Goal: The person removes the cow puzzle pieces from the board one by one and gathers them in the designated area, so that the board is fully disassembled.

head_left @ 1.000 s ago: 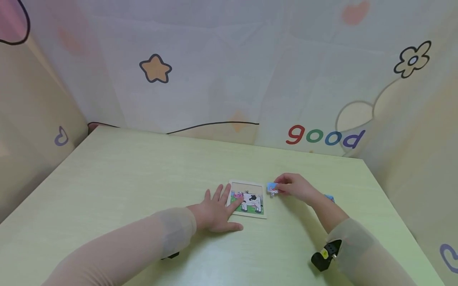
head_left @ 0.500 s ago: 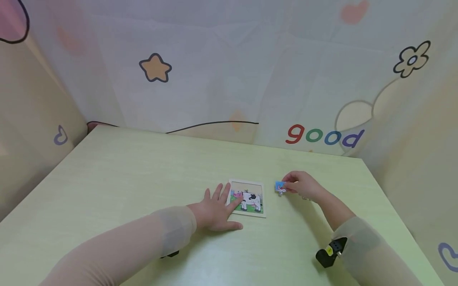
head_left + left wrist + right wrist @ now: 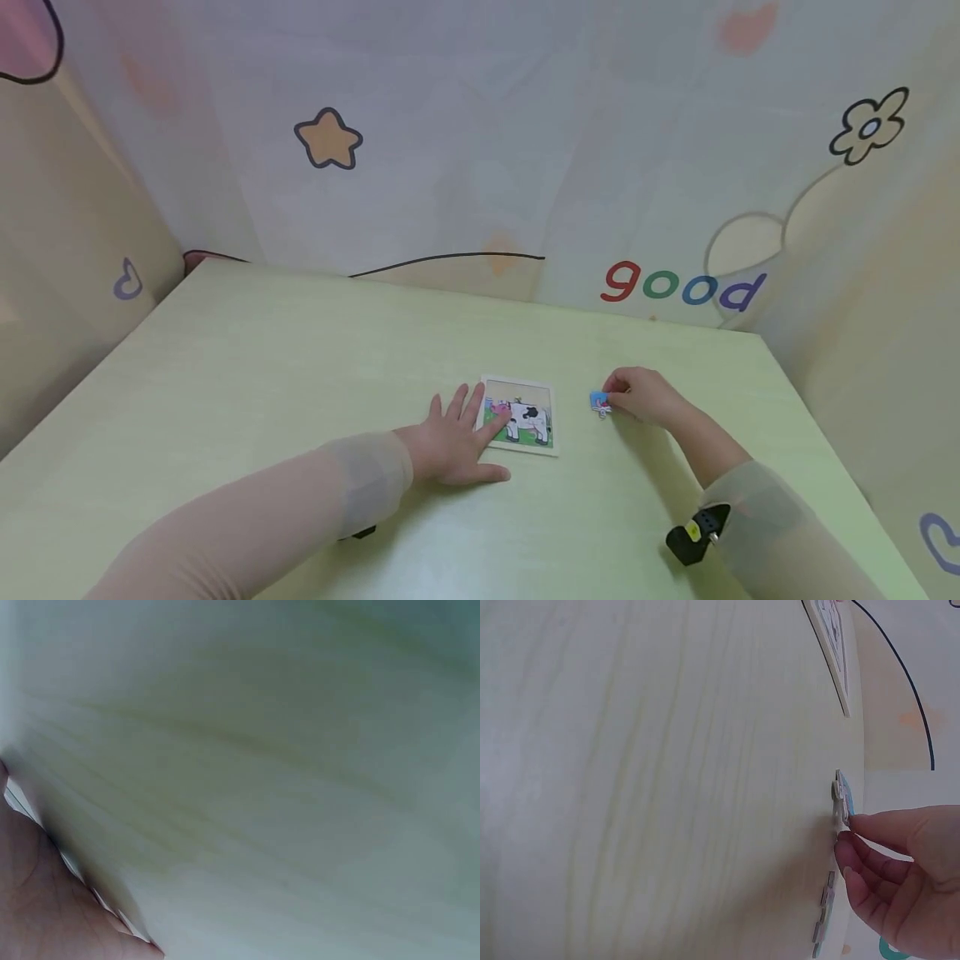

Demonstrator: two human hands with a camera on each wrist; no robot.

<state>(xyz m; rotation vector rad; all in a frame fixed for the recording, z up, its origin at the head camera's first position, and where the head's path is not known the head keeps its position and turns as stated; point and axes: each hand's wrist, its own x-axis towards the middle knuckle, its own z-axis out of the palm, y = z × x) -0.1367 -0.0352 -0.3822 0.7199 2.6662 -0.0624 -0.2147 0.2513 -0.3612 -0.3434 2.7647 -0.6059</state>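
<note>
Two hands: we are working over the pale desk [image 3: 337,342], our left hand [image 3: 452,446] and our right hand [image 3: 645,393] standing well apart.
Left hand: we are resting it palm down with the fingers spread wide, the index finger lying across the cow picture [image 3: 532,421] and the neighbouring fingertip touching the left edge of the white frame [image 3: 556,425]; the thumb is pointing right, just beside the frame's near edge.
Right hand: we are holding a small blue puzzle piece [image 3: 599,402] in a narrow pinch at its right side.
Puzzle piece: we are seeing it right of the frame and apart from it; we cannot tell whether it is touching the desk.
Frame: we are seeing it flat on the desk, a white, black-patched cow standing on green across its near part and a plain beige strip showing along its far part.
Thin flat pieces [image 3: 823,911]: we are catching only their edges on the desk, near the right hand in the right wrist view.
Sleeves [image 3: 270,517]: we are wearing pale ones, with a black device [image 3: 697,535] showing by the right cuff.
Backdrop [image 3: 450,167]: on the far side we are facing an orange star [image 3: 328,139] at left and "good" lettering [image 3: 682,287] at right.
</note>
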